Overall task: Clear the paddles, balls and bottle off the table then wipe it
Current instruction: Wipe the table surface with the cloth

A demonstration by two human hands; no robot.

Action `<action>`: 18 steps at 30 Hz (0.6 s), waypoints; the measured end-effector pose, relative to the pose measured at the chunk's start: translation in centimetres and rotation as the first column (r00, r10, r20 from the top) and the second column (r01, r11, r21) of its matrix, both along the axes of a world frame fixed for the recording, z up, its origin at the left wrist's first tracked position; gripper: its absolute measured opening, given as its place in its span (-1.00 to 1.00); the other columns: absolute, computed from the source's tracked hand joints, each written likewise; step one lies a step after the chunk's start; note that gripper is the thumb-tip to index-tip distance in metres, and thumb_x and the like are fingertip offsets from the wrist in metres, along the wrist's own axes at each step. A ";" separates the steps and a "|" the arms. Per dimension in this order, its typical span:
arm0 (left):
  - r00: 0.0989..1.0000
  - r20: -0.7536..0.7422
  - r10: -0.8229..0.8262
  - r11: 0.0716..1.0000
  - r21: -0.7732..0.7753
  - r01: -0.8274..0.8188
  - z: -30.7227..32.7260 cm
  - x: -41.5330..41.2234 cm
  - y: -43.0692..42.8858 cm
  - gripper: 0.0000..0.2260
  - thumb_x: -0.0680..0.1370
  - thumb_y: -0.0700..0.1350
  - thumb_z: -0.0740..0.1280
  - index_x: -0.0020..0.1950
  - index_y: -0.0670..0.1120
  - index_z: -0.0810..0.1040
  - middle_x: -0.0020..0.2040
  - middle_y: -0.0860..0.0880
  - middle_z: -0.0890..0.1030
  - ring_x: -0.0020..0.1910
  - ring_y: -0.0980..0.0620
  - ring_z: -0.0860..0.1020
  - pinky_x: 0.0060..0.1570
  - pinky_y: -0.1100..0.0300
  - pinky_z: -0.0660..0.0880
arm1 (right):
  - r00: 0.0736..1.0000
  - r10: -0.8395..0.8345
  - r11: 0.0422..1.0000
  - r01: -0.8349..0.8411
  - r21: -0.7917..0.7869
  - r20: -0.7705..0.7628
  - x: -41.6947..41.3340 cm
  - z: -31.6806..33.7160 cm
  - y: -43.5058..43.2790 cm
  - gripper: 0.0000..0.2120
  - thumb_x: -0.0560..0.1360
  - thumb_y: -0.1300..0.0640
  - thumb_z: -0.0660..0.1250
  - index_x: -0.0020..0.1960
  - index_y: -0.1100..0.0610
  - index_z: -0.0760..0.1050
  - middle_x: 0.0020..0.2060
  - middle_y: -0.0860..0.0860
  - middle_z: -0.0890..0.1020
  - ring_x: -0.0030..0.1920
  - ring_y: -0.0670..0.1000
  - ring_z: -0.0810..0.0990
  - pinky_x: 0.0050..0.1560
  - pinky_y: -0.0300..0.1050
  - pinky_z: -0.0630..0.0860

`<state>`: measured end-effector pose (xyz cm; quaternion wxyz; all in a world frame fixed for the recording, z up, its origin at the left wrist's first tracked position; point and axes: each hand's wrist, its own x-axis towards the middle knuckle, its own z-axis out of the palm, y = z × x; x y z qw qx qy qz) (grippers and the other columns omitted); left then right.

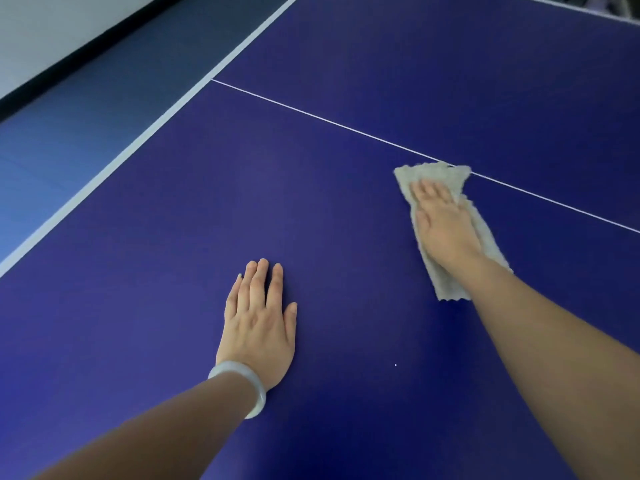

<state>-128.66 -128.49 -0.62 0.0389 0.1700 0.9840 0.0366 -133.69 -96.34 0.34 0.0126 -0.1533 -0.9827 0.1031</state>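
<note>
A dark blue table tennis table [311, 209] fills most of the view. A thin white centre line [311, 114] runs across it from the left edge toward the right. A beige cloth [446, 176] lies flat on the table with its far end on that line. My right hand [445, 226] presses flat on the cloth with straight fingers. My left hand [259, 327] rests flat on the bare table surface, fingers straight, a pale bangle on its wrist. No paddles, balls or bottle are in view.
The table's white-striped left edge [145, 136] runs diagonally from lower left to the top. Beyond it lies blue floor [52, 157], then a black skirting and a pale wall [52, 32]. A tiny white speck [395, 365] sits on the table near my arms.
</note>
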 end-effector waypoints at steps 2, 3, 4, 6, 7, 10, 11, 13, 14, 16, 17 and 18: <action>1.000 0.004 0.006 1.000 0.002 -0.006 0.0 0.0 0.0 -0.40 0.61 0.11 -0.17 0.56 -0.14 0.20 0.56 -0.14 0.21 0.56 -0.10 0.11 0.54 -0.03 0.04 | 0.961 0.277 0.961 -0.277 0.000 -0.016 0.8 -0.1 -4.0 -0.52 0.67 0.11 -0.02 0.58 -0.01 0.11 0.56 -0.07 0.17 0.57 -0.05 0.05 0.50 -0.05 -0.15; 1.000 0.006 0.009 1.000 0.006 -0.009 0.0 0.0 0.0 -0.40 0.61 0.12 -0.18 0.56 -0.13 0.19 0.56 -0.14 0.20 0.57 -0.09 0.09 0.54 -0.02 0.03 | 0.911 0.413 0.911 -0.413 -0.006 0.014 2.0 -0.3 -5.6 -0.52 0.67 0.08 -0.04 0.59 -0.06 0.07 0.57 -0.13 0.12 0.57 -0.09 -0.02 0.51 -0.08 -0.21; 1.000 0.004 0.012 1.000 0.013 -0.012 0.1 -0.1 0.1 -0.40 0.61 0.12 -0.18 0.57 -0.13 0.18 0.56 -0.13 0.19 0.57 -0.09 0.08 0.54 -0.01 0.01 | 0.848 0.528 0.850 -0.527 -0.021 0.044 3.7 -0.5 -6.7 -0.52 0.69 0.05 -0.07 0.60 -0.10 0.01 0.58 -0.18 0.04 0.57 -0.14 -0.10 0.53 -0.08 -0.27; 1.000 0.002 0.013 1.000 0.023 -0.013 0.1 0.0 0.1 -0.39 0.60 0.13 -0.19 0.57 -0.12 0.17 0.57 -0.12 0.18 0.57 -0.08 0.06 0.54 0.00 -0.01 | 0.747 0.661 0.750 -0.660 -0.044 0.073 6.5 -0.7 -6.0 -0.53 0.70 0.01 -0.10 0.60 -0.13 -0.04 0.58 -0.22 -0.02 0.57 -0.17 -0.16 0.54 -0.05 -0.27; 1.000 0.001 0.012 1.000 0.026 -0.012 0.1 0.0 0.2 -0.38 0.60 0.13 -0.20 0.57 -0.12 0.17 0.57 -0.12 0.17 0.57 -0.07 0.06 0.55 0.00 -0.01 | 0.741 0.667 0.745 -0.665 -0.050 0.070 7.1 -0.8 -4.4 -0.53 0.70 0.01 -0.09 0.60 -0.14 -0.01 0.58 -0.22 0.01 0.57 -0.18 -0.13 0.56 -0.01 -0.22; 1.000 0.001 0.010 0.999 0.031 -0.010 0.1 0.0 0.1 -0.37 0.59 0.14 -0.21 0.58 -0.13 0.16 0.57 -0.11 0.17 0.57 -0.07 0.06 0.55 -0.01 -0.01 | 0.949 0.313 0.949 -0.312 -0.037 0.021 7.4 -0.6 1.3 -0.54 0.68 0.06 -0.01 0.57 -0.11 0.10 0.56 -0.16 0.15 0.55 -0.19 -0.02 0.57 0.08 -0.04; 1.000 0.000 0.010 0.999 0.035 -0.010 0.1 0.0 0.1 -0.37 0.59 0.14 -0.22 0.58 -0.13 0.16 0.57 -0.11 0.16 0.58 -0.07 0.05 0.55 -0.01 -0.01 | 0.992 0.121 0.992 -0.121 -0.030 0.018 7.2 -0.6 2.6 -0.53 0.68 0.06 -0.03 0.58 -0.08 0.08 0.57 -0.14 0.12 0.55 -0.18 -0.04 0.57 0.06 -0.06; 1.000 -0.006 0.008 0.999 0.045 -0.008 0.1 0.0 0.1 -0.36 0.59 0.14 -0.21 0.58 -0.12 0.15 0.57 -0.11 0.16 0.58 -0.06 0.04 0.55 0.00 -0.02 | 0.995 -0.095 0.995 0.094 0.024 0.029 6.5 -0.2 2.1 -0.51 0.67 0.06 -0.10 0.60 -0.02 0.01 0.58 -0.12 0.05 0.58 -0.08 -0.03 0.55 0.07 -0.01; 1.000 -0.005 0.009 0.999 0.051 -0.008 0.1 0.0 0.1 -0.37 0.59 0.14 -0.20 0.58 -0.12 0.15 0.57 -0.11 0.15 0.58 -0.06 0.04 0.55 0.00 -0.03 | 0.997 -0.079 0.996 0.079 0.053 0.011 6.3 -0.1 0.7 -0.50 0.65 0.06 -0.11 0.60 0.00 0.02 0.56 -0.12 0.09 0.58 -0.01 0.03 0.54 0.09 0.07; 1.000 -0.007 0.015 0.997 0.077 -0.014 0.1 0.0 0.0 -0.42 0.62 0.11 -0.15 0.57 -0.13 0.17 0.56 -0.12 0.17 0.58 -0.08 0.05 0.55 -0.01 -0.02 | 0.992 0.126 0.992 -0.126 0.021 -0.009 7.0 -0.3 -3.1 -0.49 0.64 0.06 -0.10 0.59 -0.02 0.06 0.55 -0.13 0.14 0.57 -0.02 0.05 0.54 0.08 0.03; 1.000 -0.004 0.020 0.996 0.093 -0.020 0.1 0.0 0.0 -0.46 0.65 0.08 -0.13 0.57 -0.14 0.19 0.56 -0.13 0.18 0.57 -0.09 0.06 0.55 -0.03 0.00 | 0.961 0.277 0.961 -0.277 0.003 0.007 8.2 -0.6 -5.0 -0.50 0.66 0.04 -0.10 0.60 -0.05 0.03 0.57 -0.14 0.09 0.58 -0.06 -0.03 0.55 0.05 -0.10; 1.000 -0.001 0.024 0.995 0.102 -0.024 0.1 0.0 0.0 -0.46 0.65 0.07 -0.11 0.56 -0.15 0.19 0.56 -0.14 0.19 0.57 -0.09 0.06 0.54 -0.05 0.02 | 0.905 0.425 0.905 -0.425 -0.006 0.029 9.7 -0.8 -6.6 -0.50 0.67 0.02 -0.10 0.60 -0.08 -0.01 0.59 -0.15 0.03 0.58 -0.10 -0.09 0.55 0.02 -0.21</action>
